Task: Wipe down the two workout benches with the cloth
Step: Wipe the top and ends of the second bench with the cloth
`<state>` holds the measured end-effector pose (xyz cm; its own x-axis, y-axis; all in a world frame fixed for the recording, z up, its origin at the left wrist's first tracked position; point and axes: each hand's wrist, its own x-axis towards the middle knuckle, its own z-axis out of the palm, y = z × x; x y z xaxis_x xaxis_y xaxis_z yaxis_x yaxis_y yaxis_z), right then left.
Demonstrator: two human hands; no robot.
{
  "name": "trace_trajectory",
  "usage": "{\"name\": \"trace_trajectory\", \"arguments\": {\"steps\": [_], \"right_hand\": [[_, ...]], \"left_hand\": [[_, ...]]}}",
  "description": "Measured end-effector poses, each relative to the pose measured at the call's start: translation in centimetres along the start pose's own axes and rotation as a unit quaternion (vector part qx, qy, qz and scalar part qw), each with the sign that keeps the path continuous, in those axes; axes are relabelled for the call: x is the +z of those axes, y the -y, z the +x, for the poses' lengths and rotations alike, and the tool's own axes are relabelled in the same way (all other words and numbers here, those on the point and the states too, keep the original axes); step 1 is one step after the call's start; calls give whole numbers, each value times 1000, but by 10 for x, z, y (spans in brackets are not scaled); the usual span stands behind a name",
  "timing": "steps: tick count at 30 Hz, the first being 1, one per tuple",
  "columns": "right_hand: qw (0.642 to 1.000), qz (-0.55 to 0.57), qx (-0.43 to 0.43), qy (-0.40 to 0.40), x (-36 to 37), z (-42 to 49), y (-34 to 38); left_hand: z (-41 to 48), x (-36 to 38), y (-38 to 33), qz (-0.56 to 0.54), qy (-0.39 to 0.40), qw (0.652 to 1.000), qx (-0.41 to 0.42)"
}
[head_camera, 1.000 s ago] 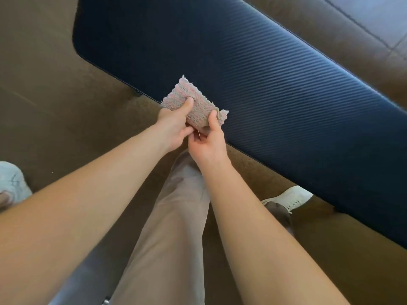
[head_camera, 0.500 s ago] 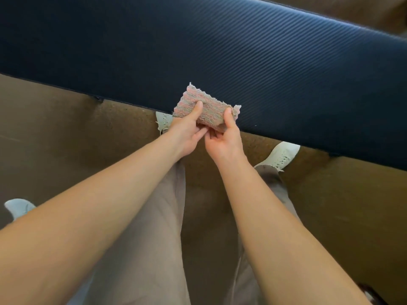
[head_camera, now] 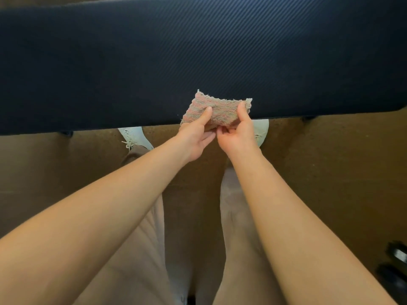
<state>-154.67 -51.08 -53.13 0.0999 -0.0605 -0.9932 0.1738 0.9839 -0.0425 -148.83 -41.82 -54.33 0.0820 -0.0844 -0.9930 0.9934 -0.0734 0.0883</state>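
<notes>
A dark blue padded workout bench with a ribbed surface spans the whole upper part of the head view. I hold a small pink-and-grey striped cloth stretched between both hands, just above the bench's near edge. My left hand pinches its left end with the thumb on top. My right hand pinches its right end the same way. Only one bench is in view.
Brown carpeted floor lies in front of the bench. My legs in beige trousers and white shoes stand close to the bench's edge. A dark object sits at the lower right corner.
The view has swung so that the bench now lies level across the frame. Both hands with the cloth sit more to the right and near the bench's edge; the grip is unchanged.
</notes>
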Motion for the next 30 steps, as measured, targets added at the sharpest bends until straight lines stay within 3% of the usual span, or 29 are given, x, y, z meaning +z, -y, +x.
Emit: {"name": "trace_trajectory", "arguments": {"steps": [5, 7, 8, 10, 12, 14, 15, 17, 20, 30], "right_hand": [[999, -18, -36, -17, -26, 1, 81], [998, -37, -47, -23, -35, 1, 110], [998, -44, -47, -22, -38, 1, 122], [997, -53, -42, -22, -43, -1, 145], [998, -47, -32, -19, -46, -3, 162], [999, -25, -24, -16, -52, -5, 180], [1000, -17, -23, -14, -54, -6, 187], [1000, -8, -24, -15, -60, -8, 202], [1000, 7, -19, -16, -69, -7, 226], [988, 153, -27, -26, -98, -18, 304]], "left_hand": [[-10, 61, 24, 254, 27, 967, -7], [-16, 76, 34, 383, 13, 921, 75], [-19, 80, 40, 451, 8, 880, 150], [-25, 87, 49, 568, 8, 755, 326], [-25, 94, 55, 649, 62, 597, 467], [-16, 108, 64, 737, 135, 415, 516], [-10, 115, 68, 773, 144, 341, 515], [2, 132, 73, 817, 124, 257, 502], [12, 153, 80, 842, 91, 182, 500], [39, 251, 80, 832, 141, 48, 534]]}}
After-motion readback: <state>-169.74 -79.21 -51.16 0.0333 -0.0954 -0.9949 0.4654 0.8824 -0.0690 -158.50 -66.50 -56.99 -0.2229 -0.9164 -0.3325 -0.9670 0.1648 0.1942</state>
